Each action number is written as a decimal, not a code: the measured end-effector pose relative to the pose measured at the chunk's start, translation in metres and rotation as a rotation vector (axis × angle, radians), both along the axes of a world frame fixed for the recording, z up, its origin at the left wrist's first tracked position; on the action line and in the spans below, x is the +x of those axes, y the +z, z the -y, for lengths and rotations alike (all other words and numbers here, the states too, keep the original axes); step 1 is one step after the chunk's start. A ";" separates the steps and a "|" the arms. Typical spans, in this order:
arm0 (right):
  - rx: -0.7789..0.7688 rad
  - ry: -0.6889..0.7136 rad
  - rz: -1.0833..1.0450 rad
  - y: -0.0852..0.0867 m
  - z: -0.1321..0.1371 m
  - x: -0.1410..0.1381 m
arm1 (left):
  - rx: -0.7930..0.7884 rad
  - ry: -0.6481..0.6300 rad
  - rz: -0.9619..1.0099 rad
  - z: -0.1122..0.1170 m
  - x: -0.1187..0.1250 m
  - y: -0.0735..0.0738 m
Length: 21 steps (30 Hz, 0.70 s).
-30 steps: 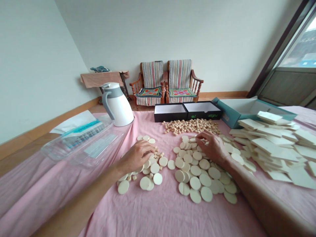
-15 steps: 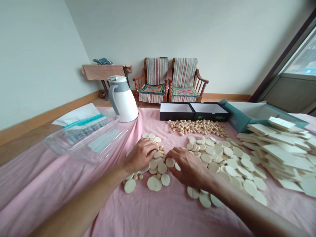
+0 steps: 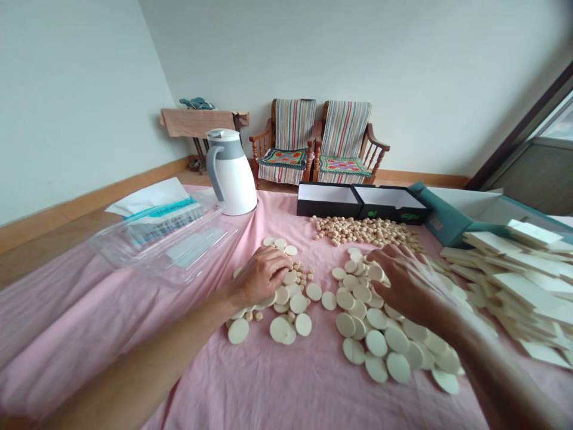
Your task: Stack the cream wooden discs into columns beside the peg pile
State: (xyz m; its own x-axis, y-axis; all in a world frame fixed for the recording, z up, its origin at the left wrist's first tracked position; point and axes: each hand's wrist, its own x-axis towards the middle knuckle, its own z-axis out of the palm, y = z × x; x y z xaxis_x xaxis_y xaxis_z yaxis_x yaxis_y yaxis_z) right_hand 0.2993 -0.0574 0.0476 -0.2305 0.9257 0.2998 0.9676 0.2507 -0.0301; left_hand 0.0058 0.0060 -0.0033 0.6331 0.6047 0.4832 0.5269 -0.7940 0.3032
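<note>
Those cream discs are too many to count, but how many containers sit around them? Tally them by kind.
White jug: 1
Open black boxes: 2
Clear plastic box: 1
Teal box: 1
Total: 5

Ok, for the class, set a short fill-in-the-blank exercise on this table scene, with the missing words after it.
1. The left hand and right hand touch cream discs on a tablecloth coloured ____.
2. Small round pieces lie in front of two open boxes whose outsides are ____.
3. The white jug has a handle coloured ____.
4. Beyond the table, two wooden armchairs carry ____ covers.

Missing words: pink; black; grey; striped.
</note>
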 end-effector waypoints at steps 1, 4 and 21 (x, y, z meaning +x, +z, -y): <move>0.001 0.015 -0.004 0.000 0.001 -0.004 | -0.001 0.004 0.000 0.000 0.000 0.000; -0.055 0.172 -0.122 -0.005 0.006 -0.031 | 0.003 0.008 -0.001 0.000 0.000 -0.001; -0.084 0.233 -0.341 -0.022 0.007 -0.071 | 0.020 -0.027 0.022 0.001 0.000 0.003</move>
State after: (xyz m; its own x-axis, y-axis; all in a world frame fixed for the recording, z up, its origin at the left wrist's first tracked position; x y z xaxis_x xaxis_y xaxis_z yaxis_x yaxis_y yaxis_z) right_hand 0.2283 -0.0647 0.0253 -0.3372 0.8850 0.3209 0.8166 0.4446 -0.3682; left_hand 0.0061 0.0053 -0.0007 0.6382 0.5777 0.5089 0.4988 -0.8138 0.2984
